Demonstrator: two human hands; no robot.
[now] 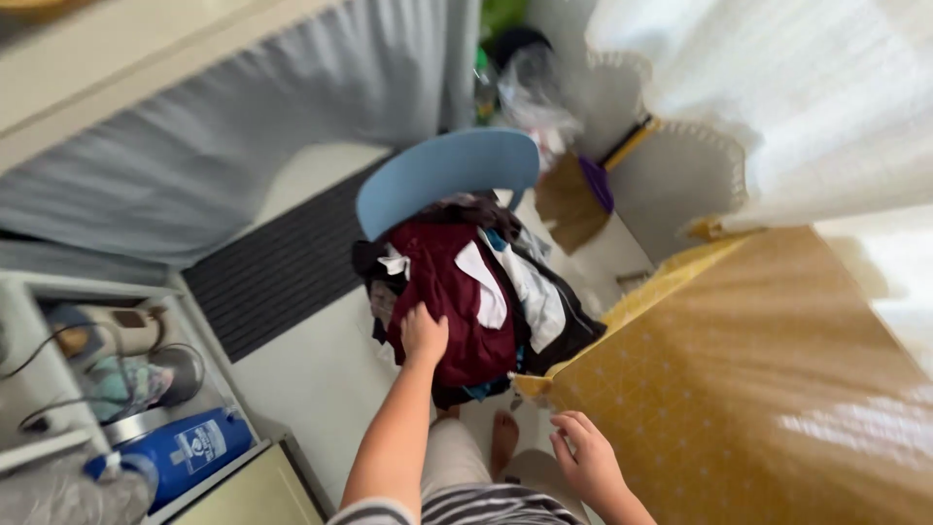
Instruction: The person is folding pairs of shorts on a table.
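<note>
My left hand (424,335) reaches forward and rests on a dark red garment (449,292) that tops a pile of clothes (525,292) heaped on a light blue chair (442,170). Its fingers press into the red cloth; whether they grip it I cannot tell. White, black and teal pieces lie mixed in the pile. My right hand (583,457) hovers lower, by the near corner of a table with a yellow patterned cloth (758,389), fingers loosely curled and holding nothing.
A grey curtain (243,126) hangs under a counter at the left. A dark ribbed mat (282,262) lies on the pale floor. A shelf with cables and a blue canister (185,447) stands lower left. A broom (583,194) leans against the far wall beside a white lace curtain (777,97).
</note>
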